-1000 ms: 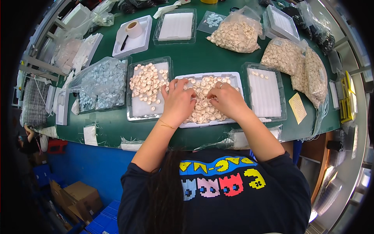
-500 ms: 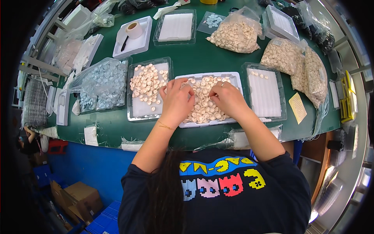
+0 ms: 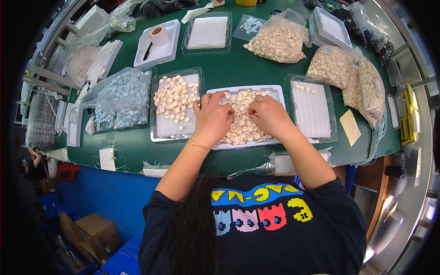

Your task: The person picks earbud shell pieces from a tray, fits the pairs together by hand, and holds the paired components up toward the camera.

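Observation:
A white tray point(image 3: 220, 146) in front of me is heaped with small cream, round, button-like pieces point(image 3: 245, 126). My left hand point(image 3: 212, 118) is over the left side of the heap, its fingers curled and the thumb drawn in toward them; whatever is between them is hidden. On the other side, my right hand point(image 3: 271, 117) pinches at the pile with thumb and finger, and what it holds is too small to make out. Left of the heap, more of these pieces lie loose in a clear tray point(image 3: 161, 127) with a white liner. Several sit along the top of another lined tray point(image 3: 313, 112) at right.
A bag of pale blue pieces point(image 3: 126, 101) lies at left. Full bags of cream pieces point(image 3: 277, 41) stand at the back and right. Farther back are a tape roll point(image 3: 158, 35) and black pen point(image 3: 147, 51) in a white tray. A yellow paper slip point(image 3: 350, 127) lies at right.
My left hand has moved slightly right, closer to the right hand, over the heap. The right hand has shifted a little, still pinching. The trays look much the same.

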Tool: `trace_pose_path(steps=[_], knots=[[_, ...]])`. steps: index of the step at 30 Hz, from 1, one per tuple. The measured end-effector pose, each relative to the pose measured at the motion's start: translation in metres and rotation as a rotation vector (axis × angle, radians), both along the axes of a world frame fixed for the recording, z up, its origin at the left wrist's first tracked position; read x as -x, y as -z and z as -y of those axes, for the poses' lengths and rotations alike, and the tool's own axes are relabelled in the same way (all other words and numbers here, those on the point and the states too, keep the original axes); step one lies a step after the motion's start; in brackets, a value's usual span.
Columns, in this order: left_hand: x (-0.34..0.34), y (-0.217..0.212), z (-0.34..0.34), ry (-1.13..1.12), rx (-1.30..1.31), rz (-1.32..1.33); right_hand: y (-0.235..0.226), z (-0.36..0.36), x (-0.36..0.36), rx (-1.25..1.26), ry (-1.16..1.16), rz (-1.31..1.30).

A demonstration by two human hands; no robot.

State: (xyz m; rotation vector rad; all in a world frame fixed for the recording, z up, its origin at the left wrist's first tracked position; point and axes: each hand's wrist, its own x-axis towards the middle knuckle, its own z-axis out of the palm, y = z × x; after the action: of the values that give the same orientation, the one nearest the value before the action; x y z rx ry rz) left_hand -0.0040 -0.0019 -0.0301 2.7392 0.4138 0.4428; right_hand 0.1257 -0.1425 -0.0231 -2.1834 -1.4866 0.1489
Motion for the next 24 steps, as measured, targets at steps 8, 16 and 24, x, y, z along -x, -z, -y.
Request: trace_pose_path(steps=[8, 16, 24], knots=[[0.002, -0.016, -0.007, -0.020, 0.206, 0.058, -0.027, -0.002, 0.002, -0.018, 0.113, -0.343], [0.015, -0.063, 0.007, 0.208, 1.135, 0.504, -0.070, 0.004, 0.020, -0.380, -0.018, -1.214], [0.037, -0.099, 0.024, 0.274, 1.491, 0.501, -0.098, 0.016, 0.035, -0.530, -0.197, -1.245]])
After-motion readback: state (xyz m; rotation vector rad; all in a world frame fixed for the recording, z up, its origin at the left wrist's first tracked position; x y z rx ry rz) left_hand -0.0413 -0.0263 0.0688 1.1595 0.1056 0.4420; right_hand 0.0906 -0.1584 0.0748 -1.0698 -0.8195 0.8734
